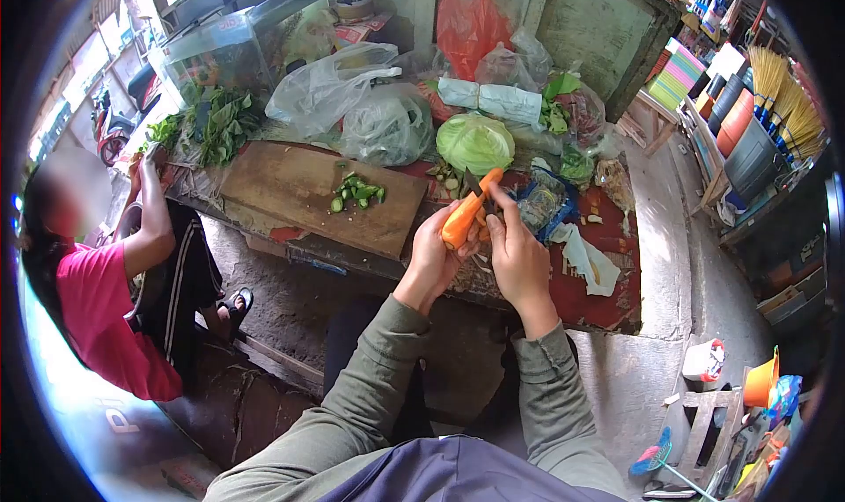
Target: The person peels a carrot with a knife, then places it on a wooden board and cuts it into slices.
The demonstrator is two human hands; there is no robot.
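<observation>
Over the front edge of the table, my left hand (429,257) is closed around the thick end of a peeled-looking orange carrot (459,225), whose thin end points up and away. A narrow dark knife blade (473,183) crosses the carrot near its middle. My right hand (518,260) is closed on the knife, with its index finger stretched along the carrot's thin end; the handle is mostly hidden by the fingers. Just behind sits a pale green cabbage (475,143). To the left, a wooden cutting board (290,194) bears chopped green pieces (356,192).
Plastic bags (387,124) of produce and a red bag (471,27) line the table's back. Leafy greens (227,128) lie at left, near a seated person in a pink shirt (106,304). A blue packet (546,198) and white wrapper (587,260) lie to the right.
</observation>
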